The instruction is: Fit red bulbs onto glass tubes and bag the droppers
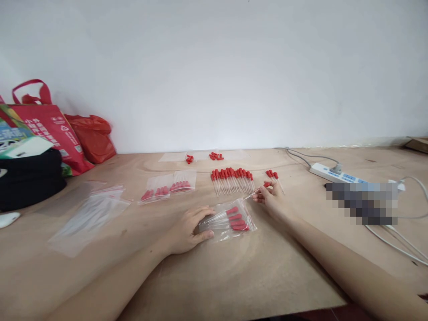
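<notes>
A clear zip bag (pixel 220 234) holding several red-topped droppers (pixel 236 217) lies on the wooden table. My left hand (pixel 192 229) grips its left end, thumb on top and fingers curled over the far edge. Between the fingertips of my right hand (pixel 271 198) is a dropper with a red bulb (pixel 267 183), its thin tip pointing left at the bag's opening on the right. Behind the bag, several red-topped droppers (pixel 230 176) lie in a row. A few more droppers (pixel 272 174) lie just beyond my right hand.
Filled bags (pixel 182 182) and flat clear bags (pixel 93 214) lie to the left. Small red bulbs (pixel 216 156) sit near the wall. A power strip (pixel 337 174) with cables is at right; red bags (pixel 92 136) and a black item (pixel 30 178) stand far left.
</notes>
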Demonstrator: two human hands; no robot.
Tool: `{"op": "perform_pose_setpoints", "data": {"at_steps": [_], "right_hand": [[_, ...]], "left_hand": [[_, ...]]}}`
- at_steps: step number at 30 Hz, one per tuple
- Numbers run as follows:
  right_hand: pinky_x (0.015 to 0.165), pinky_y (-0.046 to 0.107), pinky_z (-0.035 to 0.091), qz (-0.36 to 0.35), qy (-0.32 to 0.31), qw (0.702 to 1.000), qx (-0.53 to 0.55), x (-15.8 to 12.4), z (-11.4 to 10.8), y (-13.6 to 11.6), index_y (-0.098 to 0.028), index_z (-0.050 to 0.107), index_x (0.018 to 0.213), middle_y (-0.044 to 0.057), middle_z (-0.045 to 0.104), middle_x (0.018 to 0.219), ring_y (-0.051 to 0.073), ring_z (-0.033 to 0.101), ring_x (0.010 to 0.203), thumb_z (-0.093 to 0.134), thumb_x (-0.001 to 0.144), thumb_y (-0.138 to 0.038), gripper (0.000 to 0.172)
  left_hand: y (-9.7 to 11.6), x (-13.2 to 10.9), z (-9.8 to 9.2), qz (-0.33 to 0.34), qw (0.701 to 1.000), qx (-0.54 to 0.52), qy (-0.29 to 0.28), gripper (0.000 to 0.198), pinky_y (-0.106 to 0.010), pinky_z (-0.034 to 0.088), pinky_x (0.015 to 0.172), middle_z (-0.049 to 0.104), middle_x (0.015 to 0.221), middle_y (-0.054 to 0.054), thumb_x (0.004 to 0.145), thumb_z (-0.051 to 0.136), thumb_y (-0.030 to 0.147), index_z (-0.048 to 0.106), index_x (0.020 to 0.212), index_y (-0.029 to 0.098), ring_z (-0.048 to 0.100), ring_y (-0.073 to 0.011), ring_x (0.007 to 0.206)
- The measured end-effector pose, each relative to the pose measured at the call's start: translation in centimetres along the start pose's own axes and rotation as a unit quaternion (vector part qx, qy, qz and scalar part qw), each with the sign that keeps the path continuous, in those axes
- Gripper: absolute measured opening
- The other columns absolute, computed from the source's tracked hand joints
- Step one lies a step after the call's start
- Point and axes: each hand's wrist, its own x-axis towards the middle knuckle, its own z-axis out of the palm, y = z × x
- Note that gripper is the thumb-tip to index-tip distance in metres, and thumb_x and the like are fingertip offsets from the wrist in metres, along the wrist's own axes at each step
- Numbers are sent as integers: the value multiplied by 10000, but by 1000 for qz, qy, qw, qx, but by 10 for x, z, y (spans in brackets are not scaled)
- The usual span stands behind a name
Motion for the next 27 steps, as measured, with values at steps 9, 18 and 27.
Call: {"op": "perform_pose_setpoints", "data": {"at_steps": [9, 18, 27], "right_hand": [[451, 219, 470, 68, -12, 998, 0, -8, 8, -3, -241, 320, 794, -72, 522, 542, 100, 542, 463, 543, 695, -217, 245], [583, 252, 510, 112, -46, 989, 87, -17, 14, 0, -211, 437, 770, -20, 575, 620, 107, 583, 562, 560, 723, -295, 156], [265, 145, 268, 105, -129, 984, -58, -28, 17, -4, -166, 502, 777, -59, 537, 550, 43, 437, 342, 675, 579, -315, 302]], "left_hand": [[-1, 0, 0, -3, 1000, 1, 4, 423, -379, 312, 975, 439, 1258, -39, 804, 473, 416, 405, 1188, 252, 367, -219, 1179], [3, 0, -1, -12, 1000, 7, -3, 429, -383, 318, 970, 442, 1252, -54, 801, 479, 410, 402, 1184, 230, 375, -223, 1171], [0, 1, 0, -3, 1000, 10, -1, 442, -377, 301, 983, 419, 1278, -39, 808, 469, 417, 375, 1206, 249, 364, -212, 1183]]}}
